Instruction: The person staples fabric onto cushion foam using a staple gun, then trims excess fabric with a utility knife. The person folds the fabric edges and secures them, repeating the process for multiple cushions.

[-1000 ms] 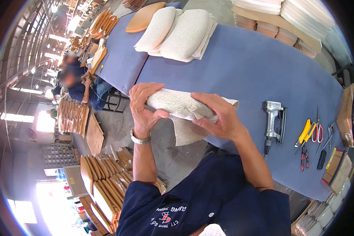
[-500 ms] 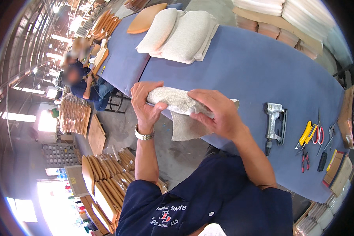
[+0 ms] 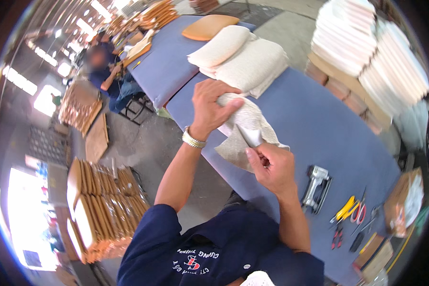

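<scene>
A light beige piece of woven upholstery fabric (image 3: 252,116), bulging as if over padding, is between my hands above the near edge of the blue table. My left hand (image 3: 212,106) wraps round its far end, thumb on top. Lower down, my right hand (image 3: 275,168) pinches an edge of the fabric between thumb and curled fingers, where a folded part shows a smooth whitish underside. A loose fabric flap (image 3: 232,148) hangs between the hands. What lies inside the piece is hidden.
Beige fabric-covered pads (image 3: 257,59) lie stacked beyond my hands, near a tan panel (image 3: 209,27). A staple gun (image 3: 316,188), yellow cutter (image 3: 344,209), red-handled scissors (image 3: 359,213) and red-handled pliers (image 3: 337,237) lie at right. Wrapped tan panels (image 3: 107,200) stand at left; a co-worker (image 3: 102,78) sits beyond.
The fabric piece has gone from nearly level to slanting down to the right. My right hand has moved down it and pinches the edge. The whole view has shifted.
</scene>
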`<state>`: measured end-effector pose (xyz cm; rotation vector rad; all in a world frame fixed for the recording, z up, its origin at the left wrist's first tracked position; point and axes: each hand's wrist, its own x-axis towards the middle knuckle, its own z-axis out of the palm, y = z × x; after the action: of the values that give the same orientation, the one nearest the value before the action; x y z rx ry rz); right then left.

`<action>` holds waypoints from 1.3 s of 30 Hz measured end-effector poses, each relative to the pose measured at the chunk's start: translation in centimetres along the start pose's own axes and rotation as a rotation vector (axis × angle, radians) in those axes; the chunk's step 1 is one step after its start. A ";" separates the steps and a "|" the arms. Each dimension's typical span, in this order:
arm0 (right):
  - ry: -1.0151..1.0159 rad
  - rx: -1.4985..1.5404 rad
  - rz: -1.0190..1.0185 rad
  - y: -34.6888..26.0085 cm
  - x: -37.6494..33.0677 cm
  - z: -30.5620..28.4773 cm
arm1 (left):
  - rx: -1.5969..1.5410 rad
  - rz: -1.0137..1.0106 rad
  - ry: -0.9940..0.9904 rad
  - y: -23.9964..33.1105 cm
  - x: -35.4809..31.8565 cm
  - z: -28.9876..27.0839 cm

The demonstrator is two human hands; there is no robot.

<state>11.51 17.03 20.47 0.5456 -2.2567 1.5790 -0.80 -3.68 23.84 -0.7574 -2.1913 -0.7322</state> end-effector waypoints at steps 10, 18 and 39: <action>0.225 0.289 0.391 2.7 3.0 -1.2 | 0.035 0.014 0.100 2.4 0.9 2.0; 0.135 0.471 0.246 1.9 3.2 -0.1 | -0.130 0.005 0.118 0.8 0.1 1.0; 0.127 0.179 0.064 3.8 5.0 -0.8 | -0.255 -0.532 -0.096 7.9 -15.5 10.5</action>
<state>5.34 18.42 20.02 0.4093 -2.0719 1.8053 9.32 4.20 8.04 -0.3242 -2.4427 -1.2803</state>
